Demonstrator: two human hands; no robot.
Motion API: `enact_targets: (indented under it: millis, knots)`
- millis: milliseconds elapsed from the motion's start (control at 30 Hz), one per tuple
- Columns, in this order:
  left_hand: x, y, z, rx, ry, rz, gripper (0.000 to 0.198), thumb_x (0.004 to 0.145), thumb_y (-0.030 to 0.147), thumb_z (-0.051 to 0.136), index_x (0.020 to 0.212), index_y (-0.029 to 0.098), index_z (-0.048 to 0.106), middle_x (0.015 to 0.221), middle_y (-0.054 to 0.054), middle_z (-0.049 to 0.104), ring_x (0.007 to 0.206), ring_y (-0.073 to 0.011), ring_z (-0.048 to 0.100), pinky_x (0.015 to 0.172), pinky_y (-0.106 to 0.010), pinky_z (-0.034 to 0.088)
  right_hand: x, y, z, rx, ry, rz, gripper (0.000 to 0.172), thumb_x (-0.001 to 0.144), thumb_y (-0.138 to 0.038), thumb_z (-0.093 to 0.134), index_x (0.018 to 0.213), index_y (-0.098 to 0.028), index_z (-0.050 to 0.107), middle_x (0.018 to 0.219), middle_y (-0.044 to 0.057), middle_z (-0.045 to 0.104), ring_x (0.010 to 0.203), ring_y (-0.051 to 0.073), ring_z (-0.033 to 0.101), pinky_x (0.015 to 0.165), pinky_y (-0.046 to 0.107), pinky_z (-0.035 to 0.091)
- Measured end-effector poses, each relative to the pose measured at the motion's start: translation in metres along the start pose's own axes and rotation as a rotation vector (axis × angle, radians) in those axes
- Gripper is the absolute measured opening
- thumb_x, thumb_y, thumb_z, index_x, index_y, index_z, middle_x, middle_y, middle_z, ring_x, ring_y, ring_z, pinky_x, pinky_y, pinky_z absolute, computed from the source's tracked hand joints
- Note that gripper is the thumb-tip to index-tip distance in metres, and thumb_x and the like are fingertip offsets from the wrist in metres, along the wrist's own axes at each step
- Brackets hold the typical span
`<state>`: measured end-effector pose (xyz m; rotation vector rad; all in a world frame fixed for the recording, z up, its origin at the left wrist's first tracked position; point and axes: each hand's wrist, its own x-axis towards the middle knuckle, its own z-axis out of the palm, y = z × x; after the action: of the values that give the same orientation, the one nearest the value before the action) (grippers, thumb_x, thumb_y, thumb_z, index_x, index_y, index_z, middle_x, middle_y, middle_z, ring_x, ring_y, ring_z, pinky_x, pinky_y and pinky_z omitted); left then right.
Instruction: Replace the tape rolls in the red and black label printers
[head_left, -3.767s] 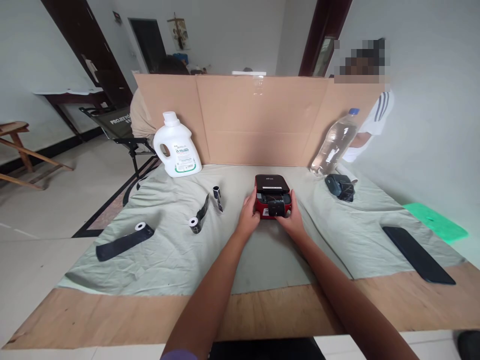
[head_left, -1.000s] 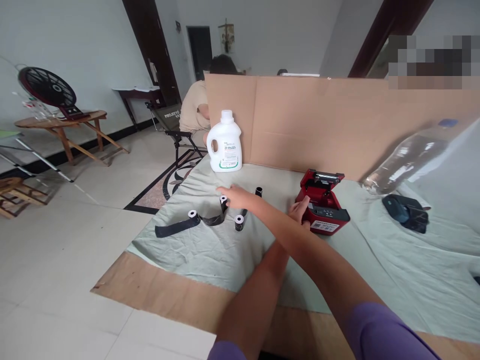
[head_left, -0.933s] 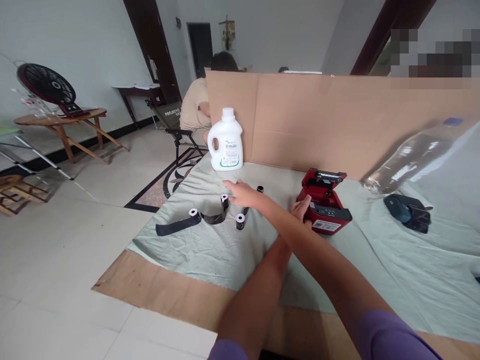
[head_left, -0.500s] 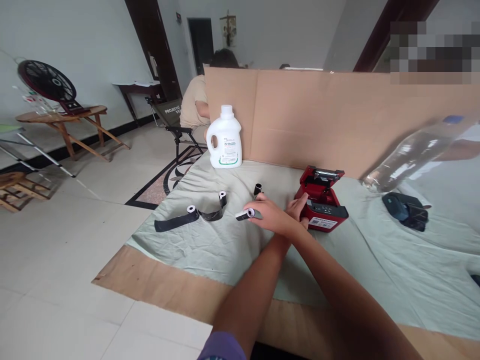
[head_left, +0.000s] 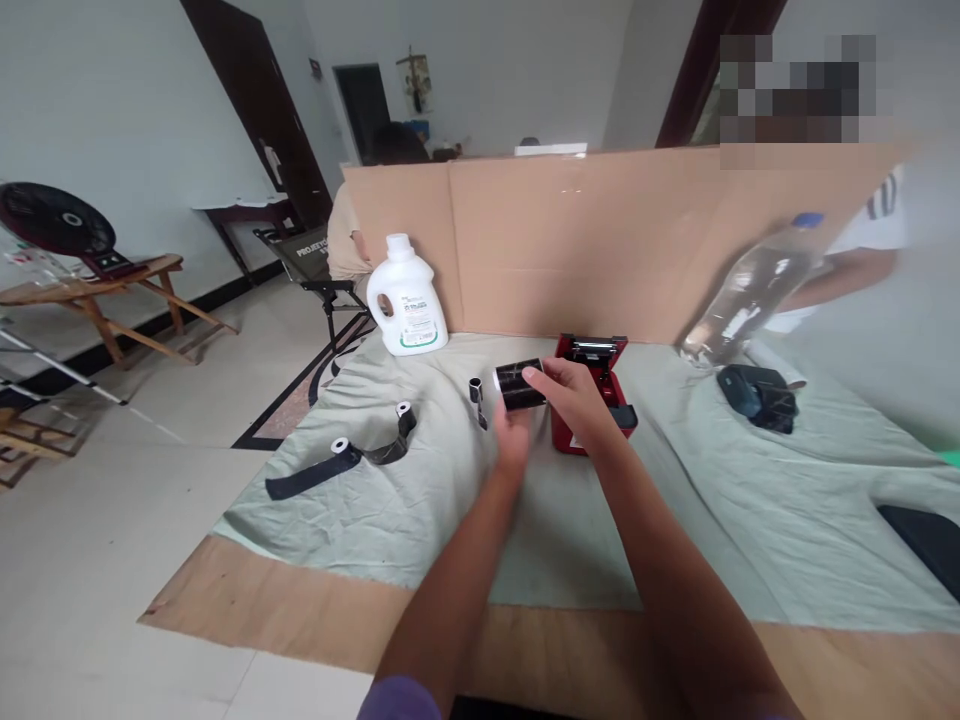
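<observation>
My right hand (head_left: 574, 395) grips a roll of black label paper (head_left: 517, 384) with pale vein-like lines, its white end facing left. Just below the roll is my left hand (head_left: 514, 432), blurred by motion; I cannot tell whether its fingers touch the roll. Behind my right hand stands a small red label printer (head_left: 564, 432) with its lid raised, partly covered by the hand and wrist. On the cloth to the left lie two small dark rolls (head_left: 341, 447) with strips unwound. A smaller black curled strip (head_left: 476, 390) stands beside my left hand.
A white detergent bottle (head_left: 409, 310) stands before the cardboard partition (head_left: 562, 240). To the right are a clear plastic bottle (head_left: 750, 290), a dark device (head_left: 757, 395) and a black flat object (head_left: 922, 540). People are behind the partition.
My left hand has left the red printer and come under the roll. My right hand has turned the roll so its black side shows. The view has shifted to the right.
</observation>
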<state>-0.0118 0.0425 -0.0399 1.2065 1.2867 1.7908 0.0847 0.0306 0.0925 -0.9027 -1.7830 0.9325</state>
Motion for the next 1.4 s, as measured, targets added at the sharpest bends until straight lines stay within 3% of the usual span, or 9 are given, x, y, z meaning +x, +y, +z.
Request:
enact_targets:
  millis: [67, 167, 300, 433, 733, 800, 1000, 1200, 1400]
  knots:
    - [0.017, 0.012, -0.017, -0.132, 0.292, -0.034, 0.034, 0.097, 0.032, 0.043, 0.127, 0.019, 0.053, 0.123, -0.01, 0.066, 0.106, -0.0195, 0.065, 0.087, -0.033, 0.055, -0.002, -0.006, -0.011, 0.126, -0.011, 0.087, 0.045, 0.089, -0.059, 0.059, 0.066, -0.021, 0.053, 0.064, -0.002, 0.044, 0.064, 0.014, 0.043, 0.06, 0.028, 0.034]
    - [0.04, 0.058, -0.04, -0.222, 0.335, 0.102, 0.035, 0.095, 0.036, 0.049, 0.125, 0.02, 0.055, 0.117, -0.008, 0.068, 0.093, -0.0144, 0.066, 0.077, -0.026, 0.052, -0.004, -0.012, -0.023, 0.172, -0.028, 0.147, 0.046, 0.087, -0.06, 0.061, 0.066, -0.02, 0.051, 0.063, -0.004, 0.041, 0.061, 0.012, 0.039, 0.057, 0.027, 0.029]
    - [0.042, 0.138, -0.056, 0.097, -0.327, 0.295, 0.033, 0.082, 0.037, 0.074, 0.112, 0.025, 0.072, 0.106, -0.006, 0.074, 0.093, -0.0213, 0.069, 0.076, -0.031, 0.053, -0.005, -0.014, -0.031, 0.118, -0.06, 0.145, 0.046, 0.087, -0.058, 0.063, 0.065, -0.019, 0.051, 0.063, -0.005, 0.04, 0.061, 0.011, 0.038, 0.057, 0.026, 0.027]
    - [0.03, 0.176, -0.063, 0.265, -0.616, 0.294, 0.037, 0.072, 0.028, 0.081, 0.109, 0.028, 0.078, 0.108, -0.006, 0.075, 0.097, -0.0263, 0.07, 0.068, -0.031, 0.055, -0.006, -0.013, -0.043, 0.217, -0.189, 0.189, 0.046, 0.09, -0.063, 0.058, 0.078, -0.019, 0.064, 0.072, -0.001, 0.055, 0.07, 0.014, 0.05, 0.063, 0.026, 0.036]
    - [0.027, 0.177, -0.068, 0.42, -0.899, 0.121, 0.061, 0.075, 0.034, 0.082, 0.133, 0.026, 0.063, 0.127, -0.007, 0.064, 0.097, -0.0188, 0.06, 0.082, -0.03, 0.05, -0.01, -0.018, -0.07, 0.202, -0.613, 0.216, 0.049, 0.087, -0.065, 0.061, 0.096, -0.018, 0.071, 0.085, 0.002, 0.065, 0.078, 0.017, 0.056, 0.068, 0.028, 0.042]
    - [0.026, 0.177, -0.065, 0.439, -0.89, 0.113, 0.056, 0.074, 0.034, 0.082, 0.125, 0.024, 0.063, 0.118, -0.006, 0.064, 0.091, -0.0158, 0.058, 0.08, -0.028, 0.049, -0.01, -0.019, -0.068, 0.13, -0.566, 0.219, 0.048, 0.087, -0.065, 0.06, 0.095, -0.019, 0.07, 0.085, 0.002, 0.064, 0.078, 0.017, 0.056, 0.067, 0.028, 0.042]
    - [0.027, 0.166, -0.051, 0.477, -0.639, 0.214, 0.048, 0.068, 0.026, 0.083, 0.108, 0.021, 0.055, 0.101, -0.002, 0.06, 0.087, -0.015, 0.057, 0.074, -0.027, 0.046, -0.016, -0.03, -0.066, -0.198, -0.06, 0.21, 0.043, 0.088, -0.062, 0.058, 0.085, -0.02, 0.063, 0.081, 0.002, 0.063, 0.073, 0.017, 0.054, 0.063, 0.029, 0.039]
    - [0.024, 0.129, -0.009, 0.432, -0.322, 0.356, 0.043, 0.063, 0.016, 0.076, 0.097, 0.021, 0.049, 0.101, -0.001, 0.053, 0.086, -0.0141, 0.056, 0.067, -0.024, 0.047, -0.026, -0.041, -0.062, -0.379, -0.082, 0.32, 0.035, 0.083, -0.056, 0.065, 0.088, -0.022, 0.063, 0.08, 0.002, 0.065, 0.069, 0.019, 0.057, 0.059, 0.03, 0.037]
    - [0.021, 0.099, 0.012, 0.247, -0.216, 0.204, 0.049, 0.063, 0.016, 0.076, 0.102, 0.021, 0.048, 0.099, 0.0, 0.055, 0.074, -0.0096, 0.053, 0.064, -0.022, 0.046, -0.019, -0.025, -0.065, -0.512, 0.021, 0.196, 0.029, 0.082, -0.043, 0.066, 0.101, -0.021, 0.069, 0.105, 0.009, 0.064, 0.089, 0.023, 0.06, 0.076, 0.036, 0.046]
